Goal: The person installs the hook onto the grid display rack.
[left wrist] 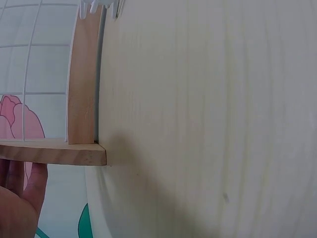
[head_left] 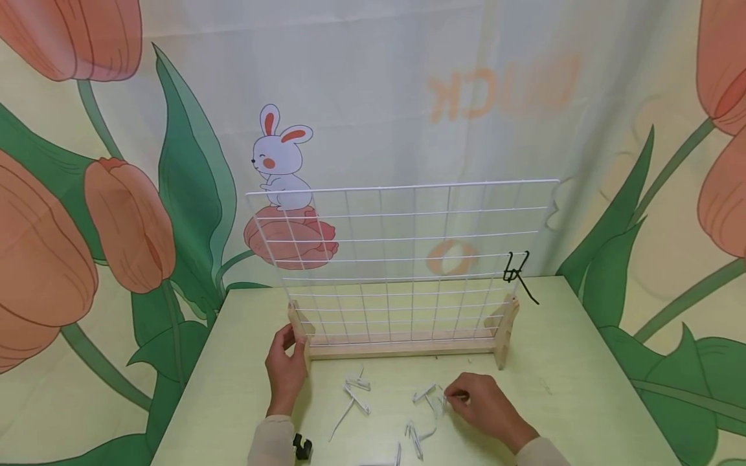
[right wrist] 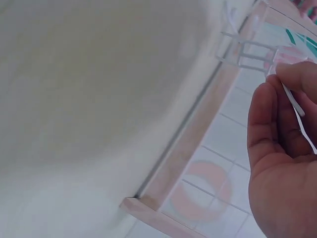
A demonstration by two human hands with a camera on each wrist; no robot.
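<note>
My left hand (head_left: 285,370) touches the outer side of the left wooden support (head_left: 300,330) of a white wire grid rack (head_left: 396,259). In the left wrist view, its fingertips (left wrist: 37,181) meet that wooden end piece, and nothing shows on the inner side. Low over the table, my right hand (head_left: 486,402) pinches a white wire hook (right wrist: 293,99) between thumb and fingers. A rectangular wire frame (right wrist: 252,53) sticks out past the fingertips. More white hooks (head_left: 357,396) lie on the table between the hands, one pair (head_left: 424,392) close to the right fingertips.
A black hook (head_left: 513,275) hangs on the grid's right side. Beside the left sleeve lies a small black piece (head_left: 302,446). Another white hook (head_left: 398,454) is cut off by the bottom edge. The pale table (head_left: 559,336) ends at a printed curtain (head_left: 373,97).
</note>
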